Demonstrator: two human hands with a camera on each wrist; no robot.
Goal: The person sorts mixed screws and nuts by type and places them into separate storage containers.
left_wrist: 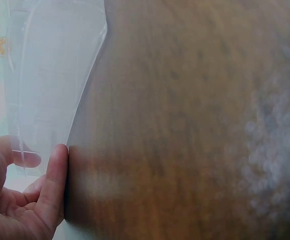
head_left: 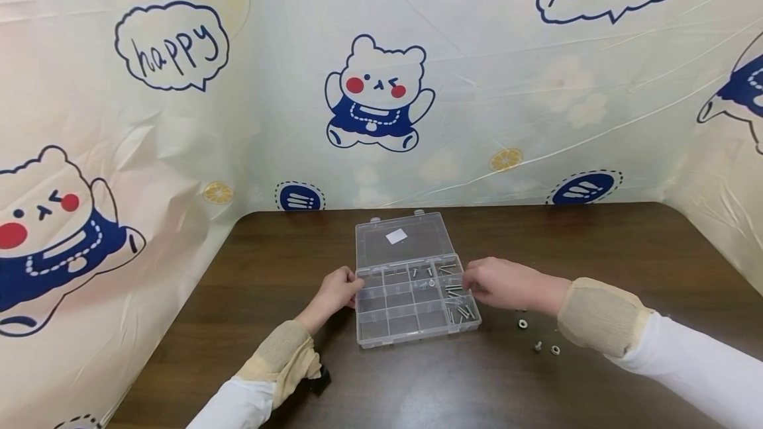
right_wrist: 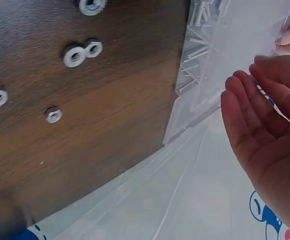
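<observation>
A clear plastic compartment box (head_left: 405,339) sits on the table with its lid (head_left: 426,237) folded back. Thumb and fingers of my left hand (head_left: 336,288) pinch its left side wall; the left wrist view shows the thumb through the plastic. My right hand (head_left: 497,282) is at the right edge, fingertips over the right column. In the right wrist view its fingers curve and the tips of thumb and forefinger come together; I cannot tell whether something small is between them. Long screws (right_wrist: 198,52) lie in the right-hand compartments. Shorter screws (head_left: 415,273) and small pieces lie in the column beside them.
Several nuts (right_wrist: 75,56) lie loose on the brown table (head_left: 262,323), right of the box and near the right forearm. A small black object (head_left: 320,381) shows under the left wrist. A printed cloth (head_left: 465,118) hangs behind and at both sides.
</observation>
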